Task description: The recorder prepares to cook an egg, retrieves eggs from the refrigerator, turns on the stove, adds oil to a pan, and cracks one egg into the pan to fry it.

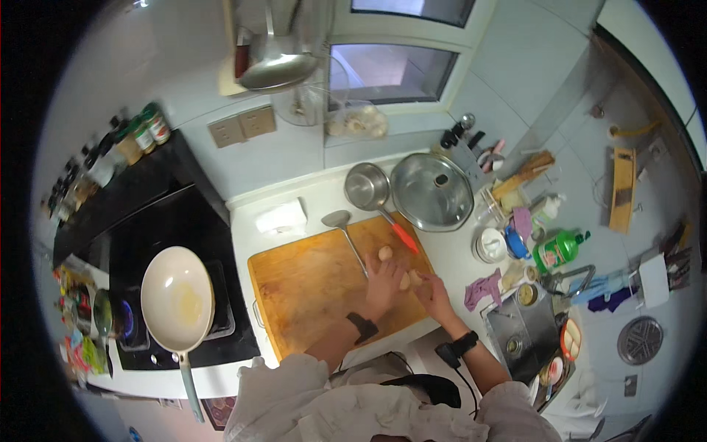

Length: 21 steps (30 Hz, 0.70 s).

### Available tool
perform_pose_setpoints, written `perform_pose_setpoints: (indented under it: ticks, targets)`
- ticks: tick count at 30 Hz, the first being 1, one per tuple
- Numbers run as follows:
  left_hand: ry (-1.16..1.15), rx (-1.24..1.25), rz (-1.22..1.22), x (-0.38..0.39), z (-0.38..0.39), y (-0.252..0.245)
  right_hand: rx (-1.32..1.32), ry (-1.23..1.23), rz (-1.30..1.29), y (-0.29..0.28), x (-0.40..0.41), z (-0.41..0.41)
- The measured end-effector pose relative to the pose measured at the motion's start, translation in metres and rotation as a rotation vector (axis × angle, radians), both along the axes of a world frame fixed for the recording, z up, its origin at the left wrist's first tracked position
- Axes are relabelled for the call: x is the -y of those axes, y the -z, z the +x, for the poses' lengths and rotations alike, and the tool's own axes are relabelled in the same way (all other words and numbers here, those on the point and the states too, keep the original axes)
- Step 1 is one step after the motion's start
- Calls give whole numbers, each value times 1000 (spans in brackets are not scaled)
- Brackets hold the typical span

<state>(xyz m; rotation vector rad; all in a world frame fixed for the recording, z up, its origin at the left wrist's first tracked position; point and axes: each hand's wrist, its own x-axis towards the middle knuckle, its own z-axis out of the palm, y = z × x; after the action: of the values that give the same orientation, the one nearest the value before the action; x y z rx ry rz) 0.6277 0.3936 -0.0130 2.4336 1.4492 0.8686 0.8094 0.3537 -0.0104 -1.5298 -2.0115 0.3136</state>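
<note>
My left hand (386,283) lies over the right part of a wooden cutting board (309,293), its fingers by a small round egg-like thing (385,253). More such pale rounded things (406,280) lie between my two hands. My right hand (433,295) touches one of them at the board's right side; whether its fingers grip it is unclear. A metal spatula (349,237) lies across the board, its handle end close to my left hand. Behind, a small steel pot (367,187) with a red handle rests partly over the board.
A cream frying pan (174,298) with some oil sits on the black stove (160,232); a blue flame burns at far left beside a dark pot (104,314). A glass lid (432,193) lies behind the board. The sink (522,331) and a green detergent bottle (558,251) are at right.
</note>
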Motion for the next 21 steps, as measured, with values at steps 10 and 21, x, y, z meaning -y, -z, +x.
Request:
perform_pose_setpoints:
  ticks: [10,21]
  targets:
    - [183,56,-103,118,-20,-70,-649,-272,-559,-51,81,-27]
    - [-60,149,-150,263,-134,-98,136,-4,-799,7,186,148]
